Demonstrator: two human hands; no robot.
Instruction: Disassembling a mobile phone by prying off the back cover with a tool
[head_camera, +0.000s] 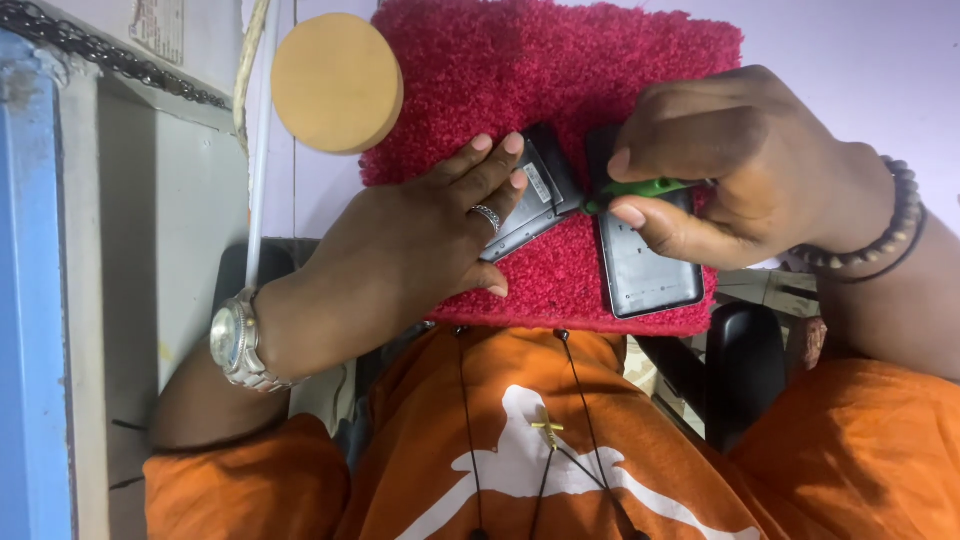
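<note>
A fuzzy red mat (560, 60) lies on the work surface in front of me. On it sit two dark flat phone parts. My left hand (420, 240) presses on the left part (535, 195), which is tilted, fingers spread over its near end. My right hand (730, 165) pinches a green-handled screwdriver (640, 188), its tip pointing at the edge of the left part. Below the right hand lies the second part, a grey back cover (645, 270). My left wrist carries a metal watch (235, 340), my right wrist a bead bracelet (895, 215).
A round tan wooden disc (335, 80) sits at the mat's upper left. A white cable (262, 130) runs down beside it. A grey wall panel with a chain (100, 50) and a blue edge (30, 300) stand at the left. Black chair armrest (745, 370) at lower right.
</note>
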